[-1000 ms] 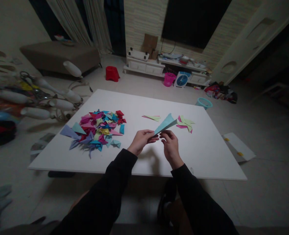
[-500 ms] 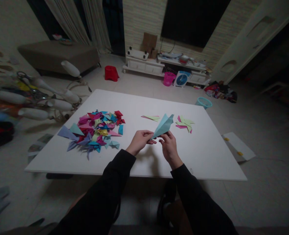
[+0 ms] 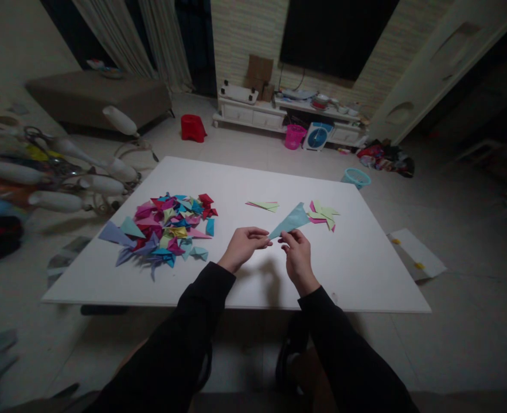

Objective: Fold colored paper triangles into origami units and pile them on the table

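Note:
A light blue folded paper (image 3: 291, 222), long and pointed like a narrow cone, is held above the table between my hands. My left hand (image 3: 244, 246) pinches its tip at the lower left. On the wider part, my right hand (image 3: 299, 255) grips the lower edge with thumb and fingers. Beyond them lies a small stack of thin folded papers (image 3: 262, 206), pale green and pink. Just right of the held paper is a loose pile of green and pink folded pieces (image 3: 323, 215). A large heap of colourful folded paper pieces (image 3: 163, 232) covers the left side.
The white table (image 3: 365, 275) spans the area before me. Lamp arms with white shades (image 3: 59, 201) stand close to its left edge. A light blue basket (image 3: 357, 176) is past the far right corner, and a red stool (image 3: 192, 127) stands on the floor beyond.
The blue paper has gone from partly spread, with pleats showing, to a flatter, narrower shape. My right fingers have shifted onto its near face. The view has moved slightly.

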A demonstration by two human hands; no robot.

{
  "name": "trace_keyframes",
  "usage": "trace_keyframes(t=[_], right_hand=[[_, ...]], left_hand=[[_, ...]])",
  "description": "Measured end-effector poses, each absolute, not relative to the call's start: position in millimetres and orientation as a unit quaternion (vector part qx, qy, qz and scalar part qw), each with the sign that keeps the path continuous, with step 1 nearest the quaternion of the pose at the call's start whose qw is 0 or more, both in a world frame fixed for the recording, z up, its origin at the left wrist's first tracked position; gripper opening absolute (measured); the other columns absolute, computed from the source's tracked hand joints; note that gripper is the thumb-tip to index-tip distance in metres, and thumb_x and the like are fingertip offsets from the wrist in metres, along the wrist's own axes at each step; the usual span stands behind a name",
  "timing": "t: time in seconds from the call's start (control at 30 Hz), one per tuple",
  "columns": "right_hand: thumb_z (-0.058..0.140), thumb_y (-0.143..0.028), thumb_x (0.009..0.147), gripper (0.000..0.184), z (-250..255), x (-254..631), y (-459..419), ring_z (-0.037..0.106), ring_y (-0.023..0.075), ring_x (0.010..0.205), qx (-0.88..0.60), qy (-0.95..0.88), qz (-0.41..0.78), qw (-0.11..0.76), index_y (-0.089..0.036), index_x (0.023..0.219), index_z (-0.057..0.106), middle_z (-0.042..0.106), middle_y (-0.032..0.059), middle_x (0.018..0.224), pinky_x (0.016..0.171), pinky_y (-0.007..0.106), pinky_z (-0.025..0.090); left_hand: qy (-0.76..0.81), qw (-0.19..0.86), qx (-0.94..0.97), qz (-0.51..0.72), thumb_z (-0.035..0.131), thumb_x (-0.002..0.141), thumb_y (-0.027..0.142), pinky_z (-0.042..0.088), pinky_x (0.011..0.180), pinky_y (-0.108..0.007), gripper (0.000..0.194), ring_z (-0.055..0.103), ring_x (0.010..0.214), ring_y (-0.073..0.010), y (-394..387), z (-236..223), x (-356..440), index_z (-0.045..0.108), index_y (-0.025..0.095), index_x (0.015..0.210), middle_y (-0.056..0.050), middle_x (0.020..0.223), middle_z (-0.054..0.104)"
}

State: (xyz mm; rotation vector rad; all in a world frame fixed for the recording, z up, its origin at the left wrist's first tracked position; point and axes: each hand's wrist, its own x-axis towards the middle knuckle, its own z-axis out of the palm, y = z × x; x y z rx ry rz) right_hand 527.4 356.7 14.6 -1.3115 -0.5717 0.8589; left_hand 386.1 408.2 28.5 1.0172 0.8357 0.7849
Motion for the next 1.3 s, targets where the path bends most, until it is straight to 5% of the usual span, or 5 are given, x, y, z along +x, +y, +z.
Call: trace_keyframes(t=[0.37, 0.47, 0.67, 1.07, 1.3], right_hand=[[0.078, -0.038, 0.064, 0.031, 23.5, 549.2, 360.5, 0.056, 0.0103, 0.049, -0.567, -0.208, 0.342, 0.72, -0.02, 0.073, 0.055, 0.058, -0.0056, 0.06, 0.051, 0.025, 0.046], [0.078, -0.037, 0.064, 0.03, 24.1, 551.1, 353.8, 0.061, 0.012, 0.049, -0.581, -0.225, 0.351, 0.699, -0.02, 0.073, 0.054, 0.059, -0.005, 0.061, 0.049, 0.025, 0.05], [0.072, -0.029, 0.064, 0.022, 22.2, 546.7, 349.9, 0.063, 0.0141, 0.045, -0.59, -0.214, 0.383, 0.678, -0.02, 0.071, 0.053, 0.059, -0.0041, 0.056, 0.045, 0.025, 0.053], [0.066, -0.043, 0.074, 0.025, 39.1, 568.2, 349.4, 0.062, 0.0127, 0.053, -0.575, -0.179, 0.436, 0.668, -0.022, 0.083, 0.055, 0.064, -0.0013, 0.075, 0.041, 0.022, 0.043], [0.061, -0.039, 0.071, 0.02, 45.3, 571.8, 345.9, 0.061, 0.0129, 0.056, -0.581, -0.237, 0.475, 0.617, -0.021, 0.074, 0.057, 0.065, 0.0006, 0.074, 0.046, 0.022, 0.04]], left_hand=[[0.389, 0.7, 0.529, 0.282, 0.08, 0.069, 0.015, 0.057, 0.067, -0.031, 0.026, 0.074, 0.07, -0.022, 416.5, 31.3, 367.9, 0.067, 0.01, 0.091, -0.01, 0.069, 0.074], [0.43, 0.597, 0.608, 0.298, 0.076, 0.071, 0.017, 0.057, 0.069, -0.034, 0.02, 0.072, 0.071, -0.0218, 413.9, 27.6, 366.3, 0.068, 0.013, 0.089, -0.009, 0.076, 0.074], [0.342, 0.29, 0.819, 0.359, 0.07, 0.076, 0.013, 0.049, 0.096, -0.041, 0.026, 0.062, 0.106, -0.0253, 396.8, 17.1, 376.7, 0.069, 0.021, 0.1, -0.008, 0.106, 0.071], [0.502, 0.191, 0.72, 0.439, 0.055, 0.09, 0.018, 0.048, 0.094, -0.037, 0.024, 0.062, 0.103, -0.0222, 445.9, -5.0, 395.6, 0.075, 0.021, 0.103, -0.008, 0.106, 0.071], [0.547, 0.141, 0.756, 0.329, 0.055, 0.092, 0.02, 0.039, 0.103, -0.041, 0.028, 0.055, 0.115, -0.0265, 541.4, -27.4, 424.5, 0.076, 0.019, 0.111, -0.01, 0.12, 0.07]])
